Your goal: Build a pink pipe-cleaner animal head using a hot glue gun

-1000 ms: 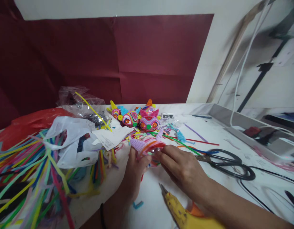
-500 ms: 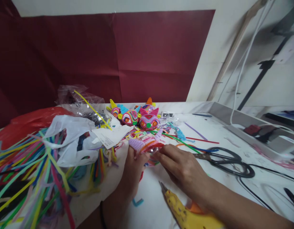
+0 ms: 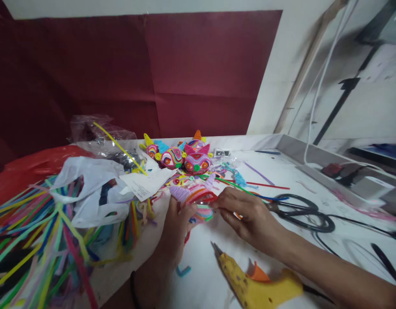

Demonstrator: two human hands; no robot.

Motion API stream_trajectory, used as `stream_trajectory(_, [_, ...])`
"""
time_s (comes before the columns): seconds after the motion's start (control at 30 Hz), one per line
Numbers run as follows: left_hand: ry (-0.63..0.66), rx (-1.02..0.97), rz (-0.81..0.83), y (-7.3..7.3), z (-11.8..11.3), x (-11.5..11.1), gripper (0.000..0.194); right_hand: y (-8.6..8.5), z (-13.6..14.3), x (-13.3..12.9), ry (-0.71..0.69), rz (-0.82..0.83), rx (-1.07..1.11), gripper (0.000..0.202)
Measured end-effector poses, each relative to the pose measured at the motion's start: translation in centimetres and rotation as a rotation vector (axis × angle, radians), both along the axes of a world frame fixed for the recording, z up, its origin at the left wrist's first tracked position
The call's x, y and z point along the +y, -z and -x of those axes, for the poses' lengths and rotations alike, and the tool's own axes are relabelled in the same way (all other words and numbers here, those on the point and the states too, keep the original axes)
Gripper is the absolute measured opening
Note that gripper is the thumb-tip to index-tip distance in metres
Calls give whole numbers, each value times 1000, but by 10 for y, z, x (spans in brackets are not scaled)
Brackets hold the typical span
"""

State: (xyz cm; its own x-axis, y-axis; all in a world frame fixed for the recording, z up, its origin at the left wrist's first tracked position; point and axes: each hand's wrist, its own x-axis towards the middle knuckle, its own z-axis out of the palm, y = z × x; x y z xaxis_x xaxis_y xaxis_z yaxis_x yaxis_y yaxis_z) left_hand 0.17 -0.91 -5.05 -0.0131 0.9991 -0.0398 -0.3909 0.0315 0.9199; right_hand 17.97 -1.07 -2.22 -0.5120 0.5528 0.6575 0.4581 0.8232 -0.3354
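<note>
My left hand [image 3: 176,229] is closed round the left side of a striped pipe-cleaner animal head [image 3: 199,196] with lilac ears and orange, red and pink bands. A clear, shiny patch shows on its near side, below the red band. The fingertips of my right hand [image 3: 246,212] are pinched together at the head's right edge, where the red band ends; what exactly lies between them is hidden. Below my right hand, a yellow glue gun [image 3: 246,281] with an orange trigger lies on the white table. Black-handled scissors [image 3: 305,214] lie right of that hand, their blades partly hidden.
Several colourful animal heads [image 3: 198,162] sit at the back. On the left are a bundle of loose pipe cleaners [image 3: 49,240], a white plastic bag [image 3: 91,180], a paper slip [image 3: 148,182] and a red bag [image 3: 40,165]. A grey tray [image 3: 316,171] with a charger stands right.
My right hand has drawn slightly back from the front of the head to its right edge, uncovering more of the head and the glue gun. The view has shifted a little.
</note>
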Motion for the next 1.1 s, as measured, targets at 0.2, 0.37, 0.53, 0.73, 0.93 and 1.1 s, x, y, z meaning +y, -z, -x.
stream_trajectory(0.2, [5, -25, 38, 1, -1, 2, 56, 1, 0, 4, -24, 2, -12, 27])
stream_trajectory(0.37, [-5, 2, 41, 2, 0, 3, 53, 0, 2, 4, -40, 0, -13, 35])
stream_trajectory(0.53, [16, 17, 35, 1, 1, 2, 52, 2, 1, 5, -59, -12, -44, 41])
stream_trajectory(0.73, [27, 1, 50, 3, 2, 5, 54, -2, 2, 3, -14, -72, -127, 38])
stream_trajectory(0.93, [46, -6, 47, -2, 0, 1, 43, -2, 3, 1, 47, -180, -199, 33])
stream_trajectory(1.1, [49, 3, 73, -2, -1, -1, 41, 1, 2, 3, 60, -220, -216, 33])
